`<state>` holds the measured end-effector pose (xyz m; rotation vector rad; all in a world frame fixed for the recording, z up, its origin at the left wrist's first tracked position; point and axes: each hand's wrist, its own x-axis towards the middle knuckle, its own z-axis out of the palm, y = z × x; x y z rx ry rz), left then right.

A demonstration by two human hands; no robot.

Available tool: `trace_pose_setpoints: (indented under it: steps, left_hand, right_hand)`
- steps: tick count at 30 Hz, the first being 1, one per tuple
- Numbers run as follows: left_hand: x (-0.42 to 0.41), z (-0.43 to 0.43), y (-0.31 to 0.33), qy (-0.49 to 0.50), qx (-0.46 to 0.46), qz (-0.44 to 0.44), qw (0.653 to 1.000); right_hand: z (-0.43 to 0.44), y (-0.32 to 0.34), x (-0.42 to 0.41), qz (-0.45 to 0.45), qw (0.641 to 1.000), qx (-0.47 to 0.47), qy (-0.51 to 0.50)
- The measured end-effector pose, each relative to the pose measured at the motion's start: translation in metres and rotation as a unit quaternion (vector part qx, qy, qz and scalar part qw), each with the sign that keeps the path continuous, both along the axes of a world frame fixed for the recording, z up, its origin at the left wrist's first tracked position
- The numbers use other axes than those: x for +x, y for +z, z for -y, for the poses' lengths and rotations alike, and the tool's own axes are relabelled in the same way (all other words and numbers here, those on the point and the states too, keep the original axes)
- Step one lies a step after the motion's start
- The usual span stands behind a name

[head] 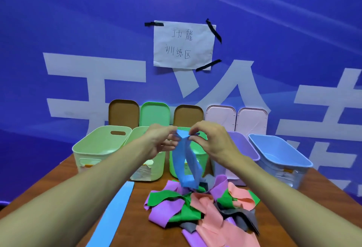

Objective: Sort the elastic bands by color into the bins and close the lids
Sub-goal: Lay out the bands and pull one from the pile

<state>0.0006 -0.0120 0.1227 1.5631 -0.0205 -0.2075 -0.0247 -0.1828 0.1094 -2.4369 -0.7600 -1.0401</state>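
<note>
**Blue band raised from the heap, with the blue bin as its likely destination**

Nearest the viewer, a flat blue strip [115, 213] lies along the left of the worktop [137, 197], apart from everything else. Just right of it sits the unsorted heap [203, 209], where purple, green, salmon and grey bands overlap one another. One blue band [187, 181] hangs as a limp loop over the far edge of the heap. Its lower end is close over the other bands, but whether it touches them cannot be told.

The top of the loop is pinched from both sides. The left grip [162, 141] and the right grip [210, 141], both bare hands, each hold it between thumb and fingertips, close together.

Behind the hands stand five open bins in a row:
- two pale green bins [94, 149] at the left;
- a green bin [201, 158] in the middle;
- a purple bin [244, 147];
- a blue bin [270, 149] at the far right.

Five lids [154, 114] lean upright against the blue backdrop [58, 31], and none is fitted.

Sorting appears to be at an early stage, since most bands remain in the heap. The next move probably calls for three things:
- lifting the band high enough for its tail to clear the heap and the bin rims;
- carrying it rightward past the purple bin;
- releasing it over the blue bin.

The flat strip likely belongs there too. Closing the lids comes last.
</note>
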Motion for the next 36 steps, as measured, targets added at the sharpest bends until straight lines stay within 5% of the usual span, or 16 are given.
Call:
trace_pose_setpoints:
  steps: [6, 14, 20, 28, 36]
  left_hand:
    - [0.002, -0.022, -0.012, 0.059, 0.203, 0.133, 0.968]
    - [-0.008, -0.029, -0.028, -0.057, -0.046, 0.152, 0.986]
    - [-0.015, -0.042, -0.053, -0.086, 0.04, 0.215, 0.972]
    - [-0.032, -0.083, -0.078, -0.121, 0.109, 0.118, 0.98]
    - [-0.052, -0.142, -0.12, -0.136, 0.125, 0.008, 0.983]
  right_hand:
    - [-0.029, 0.028, 0.01, -0.015, 0.998, 0.059, 0.002]
    - [-0.066, 0.046, 0.008, -0.077, 0.975, 0.21, 0.015]
    - [-0.07, 0.056, 0.014, -0.085, 0.956, 0.281, -0.012]
    - [-0.082, 0.039, 0.025, -0.11, 0.93, 0.351, -0.032]
    - [-0.111, -0.029, 0.043, -0.213, 0.926, 0.312, -0.025]
